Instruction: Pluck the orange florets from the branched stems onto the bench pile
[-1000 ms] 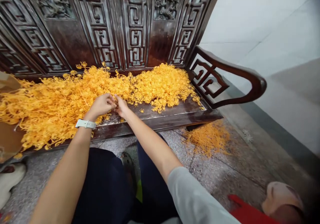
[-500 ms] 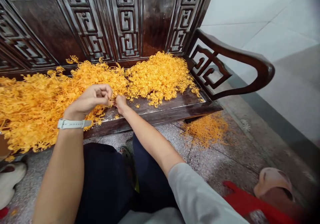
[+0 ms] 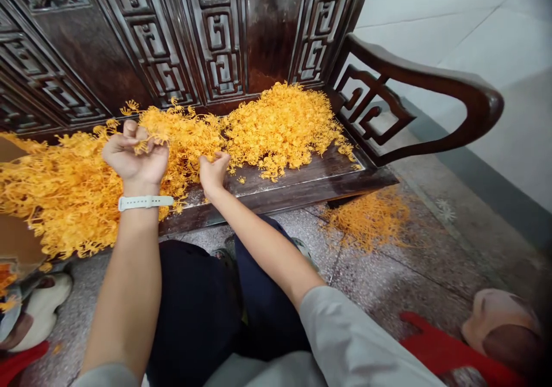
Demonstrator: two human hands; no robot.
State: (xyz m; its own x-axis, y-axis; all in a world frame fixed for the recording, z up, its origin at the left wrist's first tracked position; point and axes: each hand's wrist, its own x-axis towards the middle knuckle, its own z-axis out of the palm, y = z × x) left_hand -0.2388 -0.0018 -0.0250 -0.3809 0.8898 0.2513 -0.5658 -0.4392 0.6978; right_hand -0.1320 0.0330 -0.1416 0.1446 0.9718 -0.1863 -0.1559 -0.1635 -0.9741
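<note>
L hand [image 3: 135, 157] raised, fingers clamped on orange sprig [image 3: 144, 142]; R hand [image 3: 213, 171] fisted, contents unclear.

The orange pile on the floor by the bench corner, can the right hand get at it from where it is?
Probably yes: the right hand is beside the bench edge, and nothing lies between it and the floor pile.

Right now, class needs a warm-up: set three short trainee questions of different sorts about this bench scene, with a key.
1. True or false: the left hand is closed around an orange sprig.
2. Where does the loose orange pile off the bench lie? A) floor B) armrest
3. Fill in: a white ___ circles the left wrist.

Key: 1 true; 2 A; 3 watch band.
</note>
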